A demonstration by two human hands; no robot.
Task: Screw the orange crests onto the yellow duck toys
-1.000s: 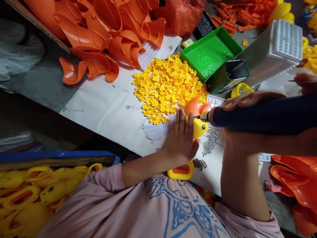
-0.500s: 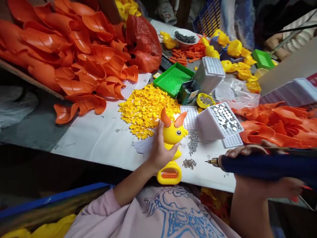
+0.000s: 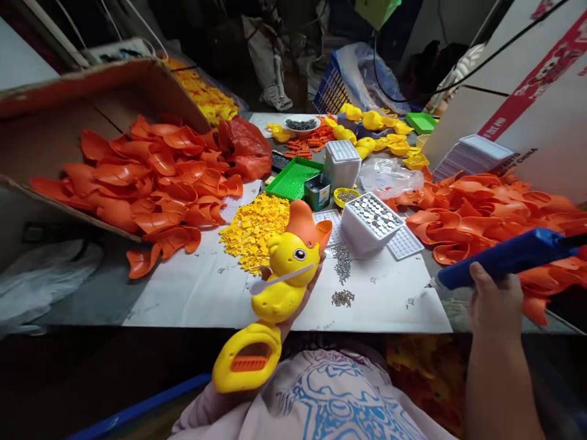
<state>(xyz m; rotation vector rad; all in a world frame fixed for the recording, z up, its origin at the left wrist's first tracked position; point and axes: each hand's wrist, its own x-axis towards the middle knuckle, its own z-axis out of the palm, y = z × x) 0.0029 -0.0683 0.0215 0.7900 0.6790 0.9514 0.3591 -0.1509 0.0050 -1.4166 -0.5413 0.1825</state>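
My left hand (image 3: 296, 313) is wrapped round the back of a yellow duck toy (image 3: 283, 263), most of its fingers hidden behind the toy. The toy leans over the front part of the table, its orange ear-like flaps (image 3: 302, 223) at the top and a ring handle (image 3: 247, 360) with an orange ribbed bar at the bottom. A pale spoon-shaped piece (image 3: 275, 280) lies across its middle. At the right, my right hand (image 3: 495, 299) is closed round a blue electric screwdriver (image 3: 499, 263). Its tip points left, over the right edge of the white sheet.
Small yellow parts (image 3: 252, 229) and loose screws (image 3: 343, 298) lie on the white sheet (image 3: 183, 293). A white tray stack (image 3: 371, 217) with silver discs stands behind the screws. Orange pieces fill a cardboard box (image 3: 36, 116) at left and form a heap (image 3: 486, 214) at right.
My left hand has turned and raised the toy, so its side with the pale piece shows. The screwdriver now slants upward to the right, held by my right hand. The view has tilted up.
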